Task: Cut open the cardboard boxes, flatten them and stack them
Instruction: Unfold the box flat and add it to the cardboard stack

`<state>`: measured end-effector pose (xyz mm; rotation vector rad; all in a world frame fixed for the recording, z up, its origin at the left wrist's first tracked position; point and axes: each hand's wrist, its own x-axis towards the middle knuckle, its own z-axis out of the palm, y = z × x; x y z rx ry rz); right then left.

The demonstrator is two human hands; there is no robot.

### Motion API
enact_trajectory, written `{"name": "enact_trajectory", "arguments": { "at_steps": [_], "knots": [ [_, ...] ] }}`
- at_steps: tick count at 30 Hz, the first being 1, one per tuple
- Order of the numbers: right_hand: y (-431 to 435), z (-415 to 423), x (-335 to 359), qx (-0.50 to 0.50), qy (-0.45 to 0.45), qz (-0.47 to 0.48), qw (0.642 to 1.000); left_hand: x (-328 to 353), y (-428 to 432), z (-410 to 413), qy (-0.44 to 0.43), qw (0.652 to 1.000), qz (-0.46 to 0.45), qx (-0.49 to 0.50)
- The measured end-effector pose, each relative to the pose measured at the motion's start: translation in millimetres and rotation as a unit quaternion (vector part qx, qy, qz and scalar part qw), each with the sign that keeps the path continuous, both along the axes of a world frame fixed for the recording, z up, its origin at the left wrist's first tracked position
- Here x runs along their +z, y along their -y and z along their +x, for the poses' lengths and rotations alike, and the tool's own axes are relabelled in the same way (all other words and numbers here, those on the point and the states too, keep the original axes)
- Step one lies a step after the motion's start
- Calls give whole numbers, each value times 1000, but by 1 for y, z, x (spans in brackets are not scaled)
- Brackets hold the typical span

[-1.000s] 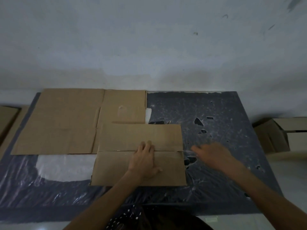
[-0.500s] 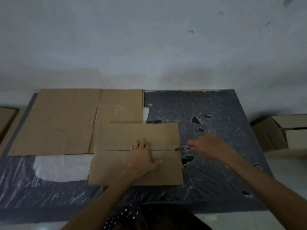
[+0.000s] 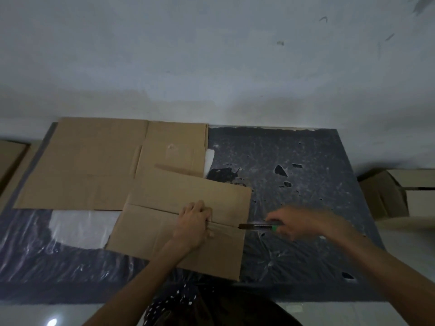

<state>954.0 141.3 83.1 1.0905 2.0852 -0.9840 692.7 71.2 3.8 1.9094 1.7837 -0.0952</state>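
On the dark mat [image 3: 294,151], head view only. Left hand [image 3: 194,223] sits on top of the folded cardboard box [image 3: 153,234]. Its fingers [image 3: 200,208] are bent and bunched together, knuckles up, tips dug into the taped centre seam, thumb down on the near flap. It holds the box down; whether the tips get under the flap edge is too dark to tell.

Right hand [image 3: 301,223] is blurred, just right of the box's right edge and well apart from the left fingers. Its fingers [image 3: 280,218] are wrapped round the handle of a knife [image 3: 259,226], with a green bit showing at the grip. The blade points left toward the left fingers, its tip touching the box edge right at the seam. The seam gapes slightly there.

The box lies tilted, its far left corner overlapping a flat cardboard sheet [image 3: 89,165] beyond and left of the left fingers. A white patch [image 3: 80,228] in the mat shows left of the left wrist. Holes in the mat lie beyond the right fingers.

Far right of the right hand are open boxes [image 3: 386,198] on the floor. Far left, more cardboard [image 3: 9,158] at the frame edge. A pale wall [image 3: 211,55] stands behind, and dotted clothing [image 3: 174,300] shows between the forearms.
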Motion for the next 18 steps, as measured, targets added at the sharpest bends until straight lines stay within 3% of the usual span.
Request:
{"name": "enact_trajectory", "arguments": {
  "at_steps": [6, 14, 18],
  "knots": [
    [3, 4, 12, 65, 57, 176, 981, 2, -1, 6, 3, 1000, -5, 2],
    [-8, -7, -6, 94, 40, 160, 982, 1, 12, 31, -77, 997, 12, 11],
    [-15, -13, -9, 76, 26, 105, 991, -1, 9, 33, -56, 998, 18, 19]
  ]
}}
